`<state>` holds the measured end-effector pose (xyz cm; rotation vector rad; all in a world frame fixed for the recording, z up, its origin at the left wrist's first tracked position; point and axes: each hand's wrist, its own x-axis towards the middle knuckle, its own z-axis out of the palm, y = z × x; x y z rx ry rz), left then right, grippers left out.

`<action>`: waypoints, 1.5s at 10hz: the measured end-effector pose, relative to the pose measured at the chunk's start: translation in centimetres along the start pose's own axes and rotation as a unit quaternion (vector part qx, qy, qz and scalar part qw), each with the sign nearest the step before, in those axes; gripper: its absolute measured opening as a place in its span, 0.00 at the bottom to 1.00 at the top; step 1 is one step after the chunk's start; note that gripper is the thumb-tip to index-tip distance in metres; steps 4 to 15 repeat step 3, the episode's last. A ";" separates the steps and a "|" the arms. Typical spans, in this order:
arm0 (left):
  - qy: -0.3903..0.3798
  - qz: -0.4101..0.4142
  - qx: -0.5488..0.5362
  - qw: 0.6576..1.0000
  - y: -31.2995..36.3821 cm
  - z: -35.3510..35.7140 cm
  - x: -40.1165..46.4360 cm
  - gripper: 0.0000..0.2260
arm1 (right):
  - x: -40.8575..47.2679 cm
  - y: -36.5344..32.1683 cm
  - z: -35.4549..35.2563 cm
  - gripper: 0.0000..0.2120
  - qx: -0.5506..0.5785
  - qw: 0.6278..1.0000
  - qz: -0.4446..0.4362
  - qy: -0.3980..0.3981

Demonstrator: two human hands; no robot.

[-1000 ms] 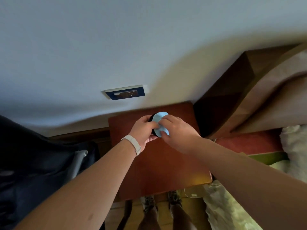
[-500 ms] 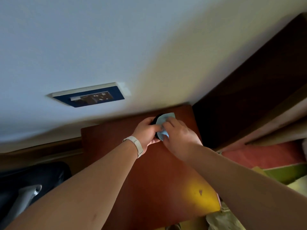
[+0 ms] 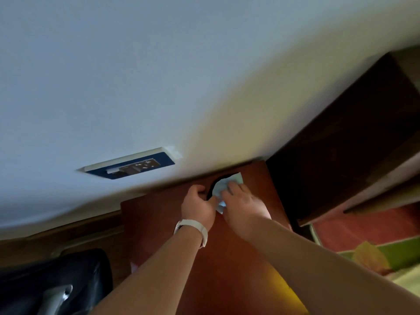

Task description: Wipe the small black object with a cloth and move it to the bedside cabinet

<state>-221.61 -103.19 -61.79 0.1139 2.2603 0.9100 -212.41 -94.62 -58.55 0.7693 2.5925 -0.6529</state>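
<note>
Small black round object (image 3: 211, 187) at frame centre, over far edge of reddish-brown wooden bedside cabinet (image 3: 159, 214), near white wall (image 3: 159, 76). Left hand (image 3: 198, 206), white wristband (image 3: 193, 226), grasps object's left rim. Right hand (image 3: 242, 209) presses crumpled light blue cloth (image 3: 223, 186) onto object, fingers clenched on cloth. Blue socket panel (image 3: 130, 167) left of centre.
</note>
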 end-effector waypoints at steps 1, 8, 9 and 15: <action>0.012 -0.018 -0.036 0.999 0.6 -2.2 -1.4 0.15 | -1.3 -0.2 -1.6 0.18 0.011 1.000 0.018 -0.001; -0.004 0.034 -0.052 0.998 4.2 -7.4 -7.9 0.13 | -6.2 -1.3 -7.0 0.18 0.069 0.993 0.060 0.069; -0.004 0.034 -0.052 0.998 4.2 -7.4 -7.9 0.13 | -6.2 -1.3 -7.0 0.18 0.069 0.993 0.060 0.069; -0.004 0.034 -0.052 0.998 4.2 -7.4 -7.9 0.13 | -6.2 -1.3 -7.0 0.18 0.069 0.993 0.060 0.069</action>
